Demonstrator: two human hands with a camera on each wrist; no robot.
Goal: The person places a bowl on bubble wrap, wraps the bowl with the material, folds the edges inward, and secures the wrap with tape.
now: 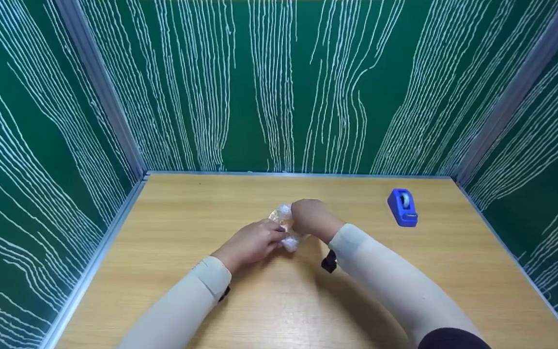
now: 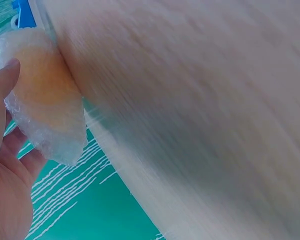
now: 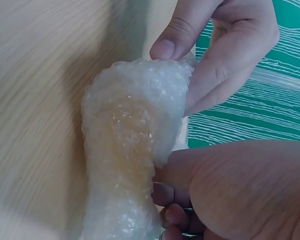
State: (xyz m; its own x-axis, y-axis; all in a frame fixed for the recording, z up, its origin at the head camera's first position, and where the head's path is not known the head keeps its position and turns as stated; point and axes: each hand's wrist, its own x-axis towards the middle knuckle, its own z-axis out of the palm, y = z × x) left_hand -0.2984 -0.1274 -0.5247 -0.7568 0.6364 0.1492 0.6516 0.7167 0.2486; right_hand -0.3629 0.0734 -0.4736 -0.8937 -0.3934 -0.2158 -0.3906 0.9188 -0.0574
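A bundle of clear bubble wrap (image 1: 289,244) lies between my two hands near the middle of the table, and something orange shows through its layers. What is inside cannot be made out. My left hand (image 1: 255,241) grips the bundle from the left, its thumb on top and other fingers under it in the left wrist view (image 2: 12,175). From the other side my right hand (image 1: 314,218) holds the edge of the wrap. In the right wrist view its thumb presses the bundle (image 3: 125,135) while the other fingers curl beside it, partly hidden.
A blue tape dispenser (image 1: 402,208) with a roll in it stands at the back right of the wooden table (image 1: 172,213). Green panels (image 1: 240,121) with white wavy lines enclose the table at the back and both sides, joined by grey metal posts (image 1: 109,97).
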